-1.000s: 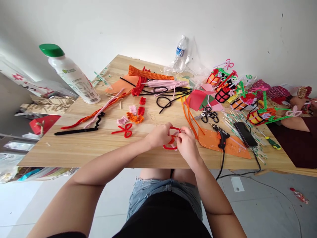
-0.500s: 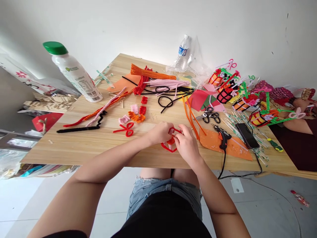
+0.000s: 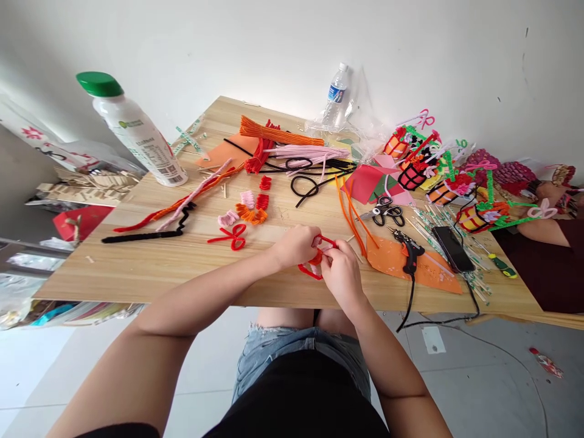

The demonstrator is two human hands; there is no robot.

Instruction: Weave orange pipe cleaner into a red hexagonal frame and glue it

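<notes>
Over the table's front part, my left hand (image 3: 298, 244) and my right hand (image 3: 341, 271) are both closed on a red pipe cleaner piece (image 3: 312, 273). It is bent into a frame, with some orange and pink in it; my fingers hide much of it. To the left lies a red pipe cleaner bow (image 3: 238, 237). Behind that are coiled pieces in orange (image 3: 250, 215), pink (image 3: 228, 219) and red (image 3: 263, 201). Two loose orange pipe cleaners (image 3: 350, 213) lie just beyond my right hand.
At right are scissors (image 3: 387, 212), a glue gun (image 3: 410, 250) with its cord, a phone (image 3: 453, 248), a screwdriver (image 3: 502, 266) and several finished small baskets (image 3: 479, 217). Pipe cleaner bundles (image 3: 283, 132) lie behind. A white bottle (image 3: 137, 134) stands left. Another person's arm (image 3: 547, 228) rests far right.
My right hand's fingers have closed in on the red piece, where they were more spread before. My left hand stays nearly in place. The view has shifted slightly.
</notes>
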